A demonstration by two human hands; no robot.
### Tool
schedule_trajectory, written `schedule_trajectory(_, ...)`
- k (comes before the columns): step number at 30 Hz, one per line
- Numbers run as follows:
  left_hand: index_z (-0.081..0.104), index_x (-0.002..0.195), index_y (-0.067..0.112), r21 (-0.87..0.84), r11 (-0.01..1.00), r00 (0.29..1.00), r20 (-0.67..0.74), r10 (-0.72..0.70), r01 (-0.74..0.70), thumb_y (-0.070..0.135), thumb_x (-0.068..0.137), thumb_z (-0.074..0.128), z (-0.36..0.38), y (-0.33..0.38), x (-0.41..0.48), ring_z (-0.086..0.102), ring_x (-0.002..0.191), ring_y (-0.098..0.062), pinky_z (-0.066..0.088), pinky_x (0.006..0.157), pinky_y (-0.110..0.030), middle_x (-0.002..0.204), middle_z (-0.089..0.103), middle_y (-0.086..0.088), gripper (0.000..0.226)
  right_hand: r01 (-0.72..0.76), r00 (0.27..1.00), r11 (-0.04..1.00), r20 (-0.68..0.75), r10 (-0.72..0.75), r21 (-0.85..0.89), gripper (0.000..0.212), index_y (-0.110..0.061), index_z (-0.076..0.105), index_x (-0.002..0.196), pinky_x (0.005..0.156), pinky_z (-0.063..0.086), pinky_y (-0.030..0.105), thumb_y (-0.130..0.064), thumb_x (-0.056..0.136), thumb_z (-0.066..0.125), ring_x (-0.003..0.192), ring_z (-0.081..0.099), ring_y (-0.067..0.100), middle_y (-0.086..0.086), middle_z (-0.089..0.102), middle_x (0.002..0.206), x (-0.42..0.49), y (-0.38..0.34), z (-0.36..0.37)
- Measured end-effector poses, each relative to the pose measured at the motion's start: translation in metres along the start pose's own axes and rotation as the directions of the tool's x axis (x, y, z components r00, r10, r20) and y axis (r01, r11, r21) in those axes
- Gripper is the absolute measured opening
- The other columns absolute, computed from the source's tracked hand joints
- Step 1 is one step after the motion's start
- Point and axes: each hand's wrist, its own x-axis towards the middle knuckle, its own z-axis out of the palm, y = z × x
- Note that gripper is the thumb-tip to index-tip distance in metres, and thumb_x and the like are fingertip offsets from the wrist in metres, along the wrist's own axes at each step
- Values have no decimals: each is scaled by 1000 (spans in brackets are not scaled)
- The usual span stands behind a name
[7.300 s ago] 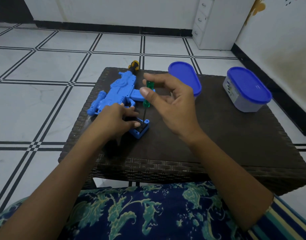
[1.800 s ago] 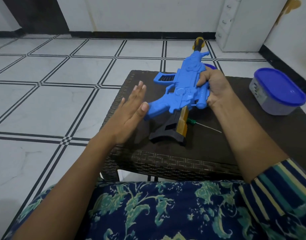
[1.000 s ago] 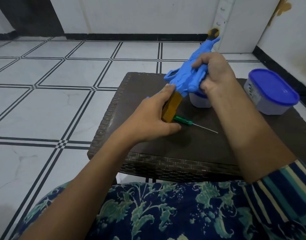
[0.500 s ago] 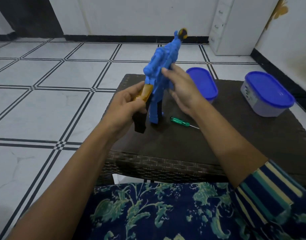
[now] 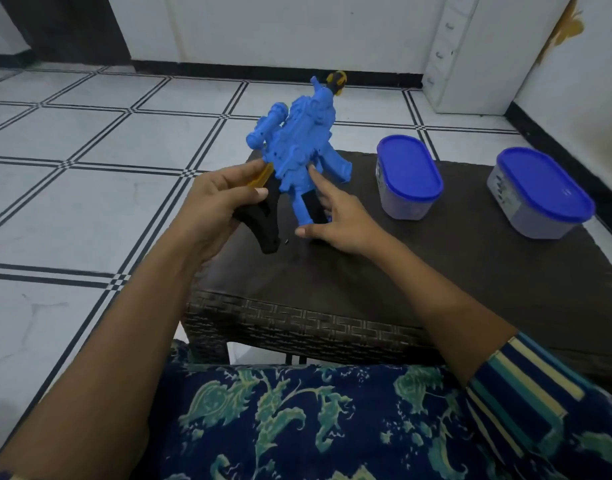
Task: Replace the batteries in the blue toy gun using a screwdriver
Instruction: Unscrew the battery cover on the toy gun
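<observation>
Upright, muzzle raised, the blue toy gun (image 5: 297,150) stands over the counter's (image 5: 470,271) far-left part. The left hand (image 5: 214,202) has its grip clamped on the black stock (image 5: 263,220). The right hand (image 5: 342,220) has its grip apart, with the straight forefinger touching the gun's body. Two blue-lidded tubs (image 5: 406,178) (image 5: 540,195) stand to the right.

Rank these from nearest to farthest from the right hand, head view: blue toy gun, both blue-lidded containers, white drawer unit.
1. Blue toy gun: upright, touched by a finger of the right hand.
2. Left blue-lidded container: on the table, right of the hand.
3. Right blue-lidded container: farther right.
4. White drawer unit: against the back wall.
</observation>
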Motion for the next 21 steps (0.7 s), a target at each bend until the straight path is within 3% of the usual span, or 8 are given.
schedule_trajectory(4,63,117,4,167,986,999,-42,-20,27,-9,82,62,-11,-10,2,70,77,-7,56,76,-18,83,75,5,37,7,999,982,-40,-15,-191,87,-17,33,152,99,37,19,-19,79,80,137,43,19,5,45,151,1,0,-4)
schedule_trajectory(7,66,114,1,257,958,989,-111,-97,123,-3,78,70,-19,-18,8,70,76,-11,57,75,-21,91,73,-4,36,-12,998,954,-60,-6,-299,73,-17,47,145,93,36,19,-22,80,79,128,51,19,4,54,142,0,-5,-3)
schedule_trajectory(11,67,114,6,326,927,980,-132,-150,186,-3,78,70,-24,-25,12,68,76,-14,58,72,-22,97,71,-9,37,-14,998,927,-59,-9,-376,65,-17,51,142,102,40,31,-25,82,77,124,53,24,5,59,136,-3,-11,3)
schedule_trajectory(14,66,115,5,372,905,975,-159,-156,205,-3,78,71,-28,-32,17,67,88,-22,56,86,-36,104,70,-14,39,-11,998,903,-54,-14,-429,59,-20,54,139,105,42,37,-28,84,74,122,54,27,6,61,132,-4,-13,7)
schedule_trajectory(17,68,114,6,439,872,972,-178,-153,217,-1,75,75,-34,-38,21,66,101,-23,51,96,-40,106,71,-11,41,-10,999,867,-35,-9,-498,57,-24,55,138,102,46,44,-33,85,73,122,53,29,6,61,132,-5,-15,7)
schedule_trajectory(21,70,112,12,544,814,976,-176,-128,205,2,74,77,-37,-42,24,66,101,-18,49,98,-37,104,72,-5,40,21,999,840,-22,-40,-543,47,-26,57,130,97,47,43,-34,86,70,126,50,28,4,57,135,-9,-17,10)
